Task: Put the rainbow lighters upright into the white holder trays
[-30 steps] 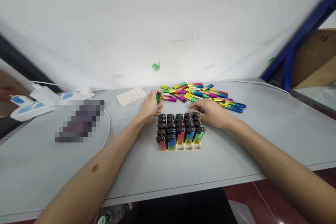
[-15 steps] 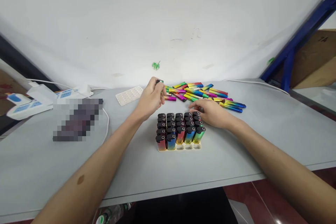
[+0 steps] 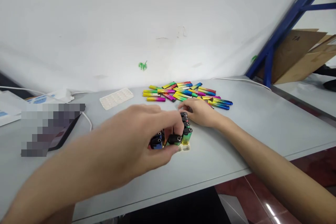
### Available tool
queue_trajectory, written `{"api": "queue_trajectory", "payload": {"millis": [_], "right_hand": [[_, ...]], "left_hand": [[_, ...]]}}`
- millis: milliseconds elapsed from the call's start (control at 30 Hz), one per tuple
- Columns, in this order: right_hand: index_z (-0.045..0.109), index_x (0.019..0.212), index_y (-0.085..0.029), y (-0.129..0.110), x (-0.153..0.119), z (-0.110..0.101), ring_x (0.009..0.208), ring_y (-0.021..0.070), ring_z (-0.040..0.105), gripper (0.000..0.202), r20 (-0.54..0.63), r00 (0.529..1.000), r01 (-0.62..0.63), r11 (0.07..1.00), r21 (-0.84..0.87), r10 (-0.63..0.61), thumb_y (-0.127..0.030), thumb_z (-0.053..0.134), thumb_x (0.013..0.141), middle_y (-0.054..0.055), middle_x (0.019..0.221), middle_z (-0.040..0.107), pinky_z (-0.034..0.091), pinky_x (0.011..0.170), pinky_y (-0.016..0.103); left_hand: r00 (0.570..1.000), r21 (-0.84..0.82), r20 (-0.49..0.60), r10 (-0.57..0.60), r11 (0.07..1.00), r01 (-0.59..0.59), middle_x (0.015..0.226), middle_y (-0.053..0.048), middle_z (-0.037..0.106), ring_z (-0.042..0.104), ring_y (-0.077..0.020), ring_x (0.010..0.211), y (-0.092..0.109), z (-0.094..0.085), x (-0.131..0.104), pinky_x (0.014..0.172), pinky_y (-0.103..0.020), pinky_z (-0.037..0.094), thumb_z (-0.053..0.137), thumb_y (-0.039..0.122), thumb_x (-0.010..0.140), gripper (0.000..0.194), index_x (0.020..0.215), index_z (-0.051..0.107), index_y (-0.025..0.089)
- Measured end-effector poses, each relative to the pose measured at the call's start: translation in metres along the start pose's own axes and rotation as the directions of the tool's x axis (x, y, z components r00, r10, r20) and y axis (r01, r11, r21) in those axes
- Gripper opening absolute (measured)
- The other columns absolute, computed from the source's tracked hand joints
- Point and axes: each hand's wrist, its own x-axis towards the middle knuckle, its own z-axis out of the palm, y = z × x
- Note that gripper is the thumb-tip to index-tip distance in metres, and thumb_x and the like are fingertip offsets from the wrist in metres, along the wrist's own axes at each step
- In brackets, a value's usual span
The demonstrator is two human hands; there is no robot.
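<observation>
My left hand (image 3: 147,136) is over the front of the white holder (image 3: 187,148), thumb and fingers closed round a green lighter (image 3: 174,140) with a black top. Other lighters stand upright in the holder, among them a green one (image 3: 187,135) at the right and a blue one (image 3: 156,142) at the left; my left hand hides many of them. My right hand (image 3: 199,111) rests at the holder's back right corner, fingers bent and apart, beside the standing lighters. Behind it lies a pile of shiny multicoloured lighters (image 3: 182,91).
An empty white holder (image 3: 117,98) lies at the back left. Farther left are a pixelated dark device (image 3: 63,129), a white cable and power strips (image 3: 42,98). A blue metal frame (image 3: 283,28) and cardboard boxes (image 3: 296,52) stand at the right.
My left hand has come from the pile to the holder's front row with a lighter in it. My right hand stays by the holder. The view has shifted to the right.
</observation>
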Motion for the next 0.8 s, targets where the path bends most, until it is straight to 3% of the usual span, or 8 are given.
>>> {"api": "queue_trajectory", "payload": {"millis": [200, 533, 800], "right_hand": [[0.069, 0.104, -0.022, 0.003, 0.0, 0.0, 0.092, 0.0218, 0.062, 0.021, 0.002, 1.0, 0.022, 1.0, -0.012, -0.022, -0.033, 0.057, 0.091, 0.005, 0.091, 0.073, 0.047, 0.077, 0.034], [0.069, 0.103, -0.024, 0.002, 0.001, 0.001, 0.093, 0.022, 0.062, 0.02, 0.005, 1.0, 0.018, 1.0, -0.007, -0.018, -0.032, 0.056, 0.091, 0.005, 0.092, 0.073, 0.049, 0.077, 0.035], [0.07, 0.104, -0.022, 0.002, 0.0, 0.001, 0.091, 0.0217, 0.062, 0.023, 0.003, 1.0, 0.024, 0.999, -0.021, -0.024, -0.034, 0.055, 0.092, 0.006, 0.092, 0.072, 0.048, 0.077, 0.035]], "left_hand": [[0.998, 0.195, 0.014, 0.061, 0.979, -0.063, 0.081, 0.0, 0.064, 0.058, -0.02, 0.075, -0.005, 0.027, 0.004, 0.068, -0.034, 0.043, 0.062, 0.031, 0.086, 0.004, 0.085, 0.062, 0.028], [0.994, 0.136, 0.058, 0.09, 0.986, -0.097, 0.086, -0.003, 0.065, 0.058, -0.0206, 0.082, -0.01, 0.023, 0.006, 0.074, -0.035, 0.045, 0.062, 0.041, 0.09, 0.015, 0.086, 0.068, 0.027], [0.999, 0.176, 0.026, 0.037, 0.984, -0.041, 0.078, 0.001, 0.061, 0.053, -0.0191, 0.073, -0.016, 0.027, 0.007, 0.072, -0.034, 0.043, 0.07, 0.039, 0.083, 0.018, 0.08, 0.059, 0.026]]}}
